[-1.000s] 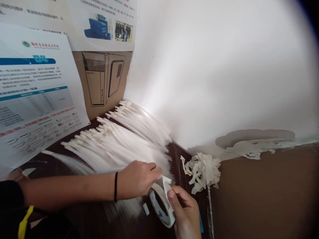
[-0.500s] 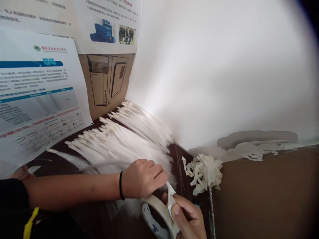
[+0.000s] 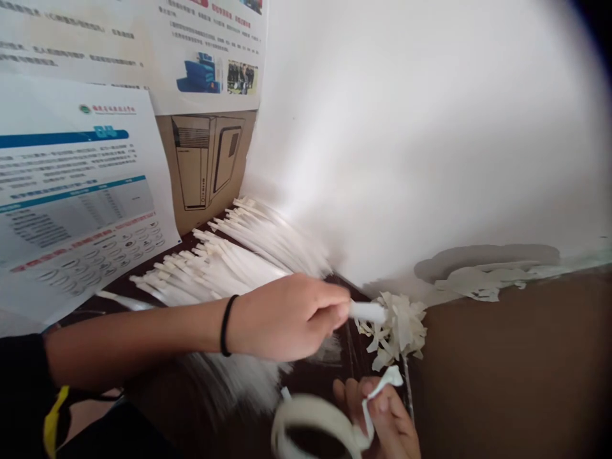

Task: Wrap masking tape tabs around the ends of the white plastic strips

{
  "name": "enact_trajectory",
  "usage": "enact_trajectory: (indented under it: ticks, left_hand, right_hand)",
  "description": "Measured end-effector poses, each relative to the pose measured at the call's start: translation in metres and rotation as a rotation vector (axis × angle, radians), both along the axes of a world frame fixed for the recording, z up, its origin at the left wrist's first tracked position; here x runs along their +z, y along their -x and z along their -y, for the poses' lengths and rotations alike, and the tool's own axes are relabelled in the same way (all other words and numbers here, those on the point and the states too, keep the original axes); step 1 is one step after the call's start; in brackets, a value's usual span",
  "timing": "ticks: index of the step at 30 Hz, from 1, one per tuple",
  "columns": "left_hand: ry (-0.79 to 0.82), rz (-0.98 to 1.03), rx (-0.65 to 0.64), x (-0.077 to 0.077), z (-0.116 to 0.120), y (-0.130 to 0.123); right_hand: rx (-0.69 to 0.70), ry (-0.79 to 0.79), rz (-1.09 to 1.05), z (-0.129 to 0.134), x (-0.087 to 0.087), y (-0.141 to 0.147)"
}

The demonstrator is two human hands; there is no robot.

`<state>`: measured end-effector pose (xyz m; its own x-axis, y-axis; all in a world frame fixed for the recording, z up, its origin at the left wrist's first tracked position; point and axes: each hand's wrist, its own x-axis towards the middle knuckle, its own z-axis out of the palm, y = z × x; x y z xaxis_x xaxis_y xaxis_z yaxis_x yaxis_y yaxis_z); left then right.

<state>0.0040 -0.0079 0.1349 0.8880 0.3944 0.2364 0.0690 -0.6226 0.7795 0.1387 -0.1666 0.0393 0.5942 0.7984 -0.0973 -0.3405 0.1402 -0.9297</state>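
My left hand [image 3: 291,315] pinches a short whitish strip [image 3: 368,311], whose far end reaches the crumpled clump of pale tape pieces [image 3: 404,328]. Lower down, my right hand [image 3: 382,414] grips a twisted length of tape [image 3: 367,408] between thumb and fingers. That length runs toward a roll of masking tape [image 3: 310,411] beside the hand, blurred by motion. Behind and under my left forearm lie bundles of thin white strands with taped ends [image 3: 229,258].
Printed sheets [image 3: 86,185] and a cardboard panel with a line drawing [image 3: 205,166] stand at the left. A white wall [image 3: 421,140] rises behind, with peeling paint low down. A brown surface [image 3: 516,370] fills the lower right.
My left hand has moved right and up, away from my right hand, with a strip in its fingers. My right hand has shifted slightly right, and the tape roll has moved and tilted.
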Motion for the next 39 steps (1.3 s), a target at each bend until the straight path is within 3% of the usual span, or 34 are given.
enact_trajectory:
  ticks: [3, 8, 12, 19, 26, 28, 33, 35, 39]
  left_hand:
    - [0.172, -0.109, -0.221, -0.008, 0.005, 0.008]
    - [0.194, -0.050, -0.249, -0.028, 0.014, 0.025]
    - [0.230, -0.106, -0.365, -0.035, 0.032, 0.035]
    - [-0.026, -0.194, -0.376, -0.053, 0.044, 0.038]
    - [-0.296, -0.325, -0.155, -0.056, 0.043, 0.035]
    - [-0.349, -0.331, -0.151, -0.057, 0.044, 0.034]
    - [-0.399, -0.348, -0.306, -0.049, 0.046, 0.034]
    - [-0.429, -0.405, -0.306, -0.043, 0.045, 0.034]
    - [-0.502, -0.504, -0.226, -0.035, 0.044, 0.034]
  right_hand:
    - [-0.148, 0.020, -0.052, -0.005, -0.003, 0.008]
    - [-0.158, -0.116, -0.097, -0.008, -0.009, 0.015]
    - [-0.183, -0.094, -0.181, -0.006, -0.015, 0.024]
    - [-0.308, -0.116, -0.103, -0.006, -0.010, 0.031]
    - [-0.406, -0.333, 0.229, 0.003, -0.007, 0.027]
    - [-0.433, -0.286, 0.188, 0.005, -0.011, 0.022]
    - [-0.409, 0.055, -0.014, 0.002, -0.023, 0.005]
    - [-0.394, 0.077, -0.013, 0.000, -0.024, 0.003]
    - [-0.524, 0.036, 0.040, -0.001, -0.022, 0.012]
